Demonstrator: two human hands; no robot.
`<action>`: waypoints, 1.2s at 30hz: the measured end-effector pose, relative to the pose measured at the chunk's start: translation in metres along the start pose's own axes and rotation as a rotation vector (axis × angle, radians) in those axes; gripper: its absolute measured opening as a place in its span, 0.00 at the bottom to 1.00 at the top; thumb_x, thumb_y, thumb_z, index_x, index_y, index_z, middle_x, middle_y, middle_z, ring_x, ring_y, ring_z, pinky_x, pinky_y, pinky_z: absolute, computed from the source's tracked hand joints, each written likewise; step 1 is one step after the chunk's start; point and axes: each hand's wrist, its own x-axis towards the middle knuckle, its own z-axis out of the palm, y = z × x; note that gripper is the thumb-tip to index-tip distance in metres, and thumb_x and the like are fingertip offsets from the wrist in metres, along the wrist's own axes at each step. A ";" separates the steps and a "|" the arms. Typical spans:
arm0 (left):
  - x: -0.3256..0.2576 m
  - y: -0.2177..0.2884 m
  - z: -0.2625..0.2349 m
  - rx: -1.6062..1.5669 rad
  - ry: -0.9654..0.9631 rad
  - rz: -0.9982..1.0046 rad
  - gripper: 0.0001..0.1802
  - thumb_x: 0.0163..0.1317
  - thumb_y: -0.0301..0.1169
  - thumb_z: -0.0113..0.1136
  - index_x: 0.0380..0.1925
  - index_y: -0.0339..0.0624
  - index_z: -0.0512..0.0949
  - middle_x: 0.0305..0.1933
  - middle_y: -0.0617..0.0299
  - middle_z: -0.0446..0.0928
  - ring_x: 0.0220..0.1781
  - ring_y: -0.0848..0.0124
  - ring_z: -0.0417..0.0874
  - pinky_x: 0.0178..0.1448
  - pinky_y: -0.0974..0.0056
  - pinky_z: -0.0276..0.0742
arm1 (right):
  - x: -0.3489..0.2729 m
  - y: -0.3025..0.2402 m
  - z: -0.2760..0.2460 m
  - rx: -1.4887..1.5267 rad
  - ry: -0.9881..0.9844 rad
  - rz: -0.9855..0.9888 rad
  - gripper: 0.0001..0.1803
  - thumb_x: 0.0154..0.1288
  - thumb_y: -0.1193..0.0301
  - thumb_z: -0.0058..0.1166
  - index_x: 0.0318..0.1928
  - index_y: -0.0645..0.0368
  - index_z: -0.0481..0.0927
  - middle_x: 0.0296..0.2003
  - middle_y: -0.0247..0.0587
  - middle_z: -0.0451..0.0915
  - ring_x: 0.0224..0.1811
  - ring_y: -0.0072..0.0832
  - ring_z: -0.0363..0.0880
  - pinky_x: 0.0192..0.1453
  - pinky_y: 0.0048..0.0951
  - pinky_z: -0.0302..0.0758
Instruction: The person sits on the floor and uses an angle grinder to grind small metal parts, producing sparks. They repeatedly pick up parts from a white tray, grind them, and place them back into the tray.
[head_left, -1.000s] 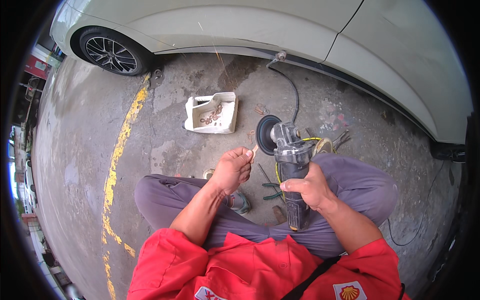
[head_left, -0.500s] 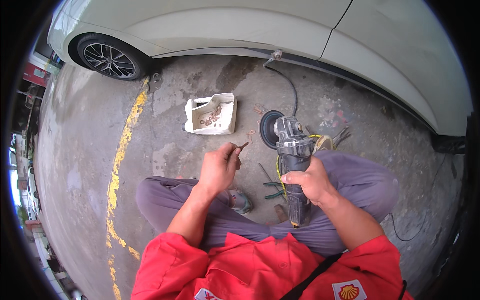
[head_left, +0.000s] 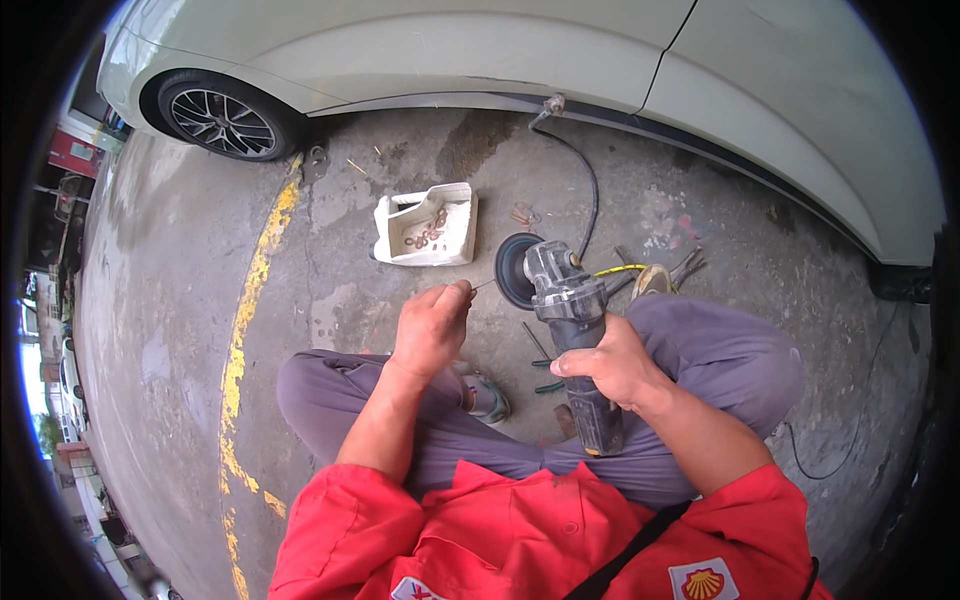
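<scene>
Underfoot, rough grey concrete, mottled with dark stains and scuffs, crossed on the left by a flaking yellow painted line. Along the top, the smooth, gently creased flank of a pale car, with a black tyre around a spoked wheel. At the far left edge, a bent strip of surroundings with a red panel, mostly too small to make out.

Near the car, a boxy white plastic jug with one side cut away, and small copper-coloured rings loose inside. Just right of it, a few more coppery bits on the bare floor. Farther right, a curving black hose of dull rubbery look.

In front of the crossed legs in purple-grey cloth trousers, an angle grinder with a dusty, scuffed dark body, firmly wrapped by the right hand. On its head, facing left, a round black disc. Pinched between thumb and fingers of the left hand, a thin strip, edge-on and pointing at the disc; impossible to tell whether touching. Below, green-handled pliers on the concrete, partly behind the grinder.
</scene>
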 end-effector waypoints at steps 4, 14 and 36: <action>0.002 0.000 0.003 0.074 0.029 0.090 0.09 0.60 0.22 0.65 0.40 0.42 0.80 0.26 0.54 0.77 0.29 0.52 0.81 0.33 0.51 0.76 | 0.000 0.000 0.000 0.028 0.025 0.004 0.18 0.50 0.80 0.70 0.42 0.64 0.79 0.30 0.33 0.79 0.32 0.24 0.79 0.38 0.30 0.76; 0.000 0.001 0.004 0.052 0.089 0.164 0.11 0.58 0.20 0.67 0.40 0.40 0.80 0.26 0.54 0.78 0.27 0.52 0.81 0.31 0.52 0.76 | -0.002 -0.001 0.001 0.003 0.025 -0.001 0.14 0.50 0.78 0.69 0.38 0.62 0.79 0.29 0.33 0.78 0.30 0.23 0.77 0.37 0.30 0.74; -0.003 0.003 0.012 -0.080 0.012 -0.033 0.04 0.65 0.24 0.64 0.39 0.40 0.79 0.27 0.55 0.82 0.29 0.55 0.85 0.33 0.55 0.79 | -0.002 -0.002 0.000 -0.029 0.004 0.008 0.18 0.50 0.80 0.70 0.43 0.64 0.79 0.31 0.35 0.79 0.32 0.24 0.79 0.38 0.30 0.76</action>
